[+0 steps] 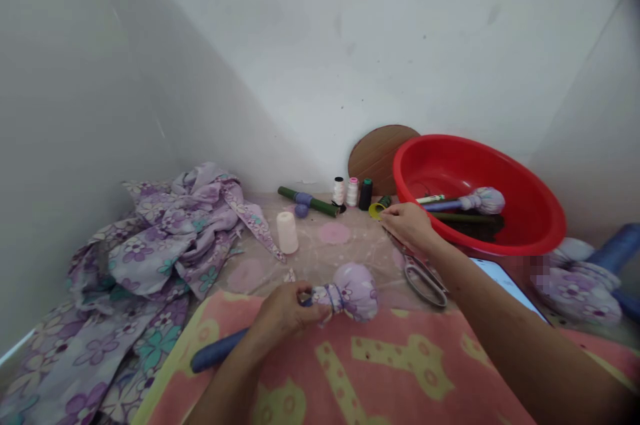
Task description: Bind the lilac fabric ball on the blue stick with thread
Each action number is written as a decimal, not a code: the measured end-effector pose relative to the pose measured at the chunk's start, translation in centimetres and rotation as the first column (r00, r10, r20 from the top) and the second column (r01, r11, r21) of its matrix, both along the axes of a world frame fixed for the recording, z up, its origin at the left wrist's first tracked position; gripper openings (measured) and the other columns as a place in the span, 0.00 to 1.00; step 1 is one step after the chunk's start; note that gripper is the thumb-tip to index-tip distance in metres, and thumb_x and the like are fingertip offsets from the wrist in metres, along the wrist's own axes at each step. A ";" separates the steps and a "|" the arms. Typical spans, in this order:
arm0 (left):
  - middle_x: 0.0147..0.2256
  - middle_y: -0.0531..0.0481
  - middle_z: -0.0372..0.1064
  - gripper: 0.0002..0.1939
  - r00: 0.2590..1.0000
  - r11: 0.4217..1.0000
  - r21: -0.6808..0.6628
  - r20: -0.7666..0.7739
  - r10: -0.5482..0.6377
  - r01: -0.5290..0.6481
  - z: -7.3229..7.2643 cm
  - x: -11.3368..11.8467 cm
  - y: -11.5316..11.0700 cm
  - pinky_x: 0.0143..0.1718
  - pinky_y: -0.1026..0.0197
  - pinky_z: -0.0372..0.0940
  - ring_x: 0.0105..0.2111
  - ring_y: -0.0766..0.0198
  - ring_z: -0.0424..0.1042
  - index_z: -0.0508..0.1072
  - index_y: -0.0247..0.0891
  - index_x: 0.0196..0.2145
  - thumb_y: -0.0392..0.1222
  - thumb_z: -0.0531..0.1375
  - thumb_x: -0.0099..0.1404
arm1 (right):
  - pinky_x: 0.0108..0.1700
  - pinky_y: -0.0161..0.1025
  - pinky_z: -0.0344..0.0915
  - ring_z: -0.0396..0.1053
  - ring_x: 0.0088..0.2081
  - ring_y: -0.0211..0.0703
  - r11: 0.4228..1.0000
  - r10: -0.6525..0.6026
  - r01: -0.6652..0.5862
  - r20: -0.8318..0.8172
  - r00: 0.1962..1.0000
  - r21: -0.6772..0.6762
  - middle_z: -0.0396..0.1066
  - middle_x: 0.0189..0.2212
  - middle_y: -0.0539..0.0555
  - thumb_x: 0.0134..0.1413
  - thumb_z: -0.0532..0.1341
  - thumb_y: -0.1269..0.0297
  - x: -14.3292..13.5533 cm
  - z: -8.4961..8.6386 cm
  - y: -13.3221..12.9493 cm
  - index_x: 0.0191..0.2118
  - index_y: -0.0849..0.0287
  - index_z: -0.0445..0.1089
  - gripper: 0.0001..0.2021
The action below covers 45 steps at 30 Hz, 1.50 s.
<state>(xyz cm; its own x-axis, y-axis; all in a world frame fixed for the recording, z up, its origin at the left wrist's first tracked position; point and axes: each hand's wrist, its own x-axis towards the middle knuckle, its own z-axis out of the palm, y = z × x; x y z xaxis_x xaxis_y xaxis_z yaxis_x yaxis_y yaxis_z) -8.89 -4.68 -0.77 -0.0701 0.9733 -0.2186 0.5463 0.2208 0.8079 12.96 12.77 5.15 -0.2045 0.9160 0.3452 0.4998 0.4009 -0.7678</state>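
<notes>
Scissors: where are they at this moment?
In the head view, the scissors lie right of centre, to the right of the floral bundle in the left hand and just below the right hand.

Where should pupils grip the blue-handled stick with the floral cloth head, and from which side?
Probably by the free end of its blue handle, coming from the left: it is slender, sticks out past the left forearm, and lies away from the round cloth head. The left hand occupies the neck.
</notes>
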 end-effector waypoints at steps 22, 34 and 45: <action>0.18 0.55 0.61 0.20 0.988 0.994 -0.026 0.115 -0.103 0.106 0.6 0.2 -0.4 0.17 0.69 0.51 0.16 0.71 0.58 0.69 0.34 0.31 0.56 0.54 0.52 | 0.35 0.32 0.55 0.64 0.30 0.35 0.792 0.548 -0.610 0.446 0.708 -0.004 0.69 0.24 0.49 0.46 0.58 0.67 -4.4 -1.0 -6.5 0.26 0.61 0.70 0.06; 0.18 0.57 0.58 0.21 0.956 0.986 -0.030 0.252 -0.149 0.162 1.8 0.1 -0.7 0.15 0.69 0.50 0.14 0.74 0.54 0.68 0.34 0.28 0.57 0.51 0.55 | 0.37 0.37 0.50 0.62 0.31 0.37 0.789 0.378 -0.569 0.547 0.747 0.233 0.69 0.24 0.50 0.49 0.58 0.64 -3.8 0.2 -6.7 0.25 0.60 0.69 0.07; 0.17 0.57 0.58 0.21 0.981 0.992 0.106 0.188 0.041 -0.062 0.4 -0.7 0.2 0.13 0.69 0.51 0.13 0.73 0.57 0.69 0.33 0.32 0.56 0.52 0.55 | 0.38 0.40 0.48 0.61 0.31 0.40 0.796 0.250 -0.564 0.729 0.637 0.219 0.69 0.23 0.52 0.49 0.56 0.65 -0.9 1.1 -10.5 0.22 0.59 0.68 0.10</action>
